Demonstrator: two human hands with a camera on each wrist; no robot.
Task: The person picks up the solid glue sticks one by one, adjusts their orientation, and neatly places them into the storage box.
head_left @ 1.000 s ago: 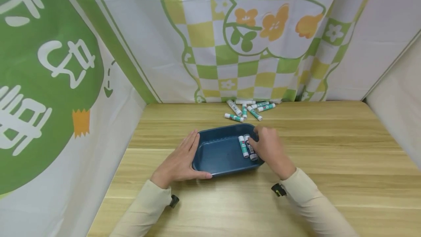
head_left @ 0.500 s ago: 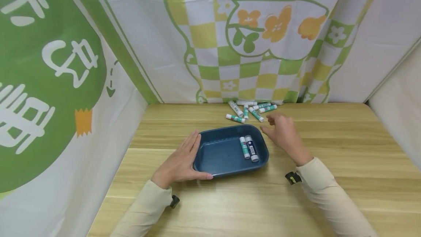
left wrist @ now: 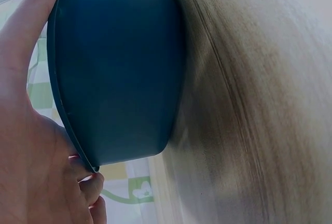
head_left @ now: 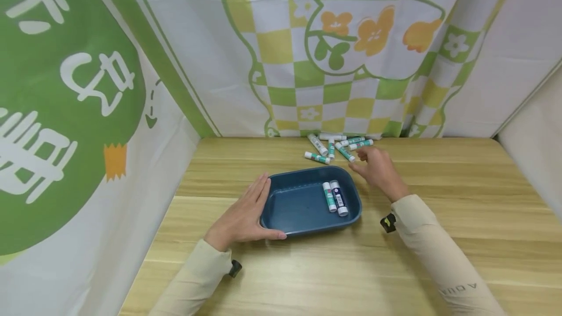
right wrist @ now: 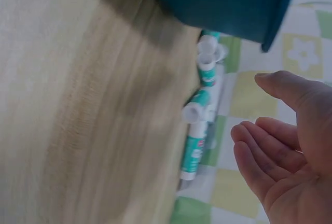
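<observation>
Left hand (head_left: 241,218) grips the smooth, round-cornered blue tray (head_left: 294,208), thumb spread from fingers | Right hand (head_left: 379,169) empty, thumb and fingers apart, near loose glue sticks (head_left: 345,152) on wood-grain table (head_left: 439,184) | Green tube (head_left: 329,197), thicker navy tube (head_left: 339,199) lie inside, right | Best: pinch one cylinder mid-barrel, tray braced

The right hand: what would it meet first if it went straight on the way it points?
The right hand would probably meet the loose teal-and-white sticks at the back of the table, though its height is unclear.
</observation>
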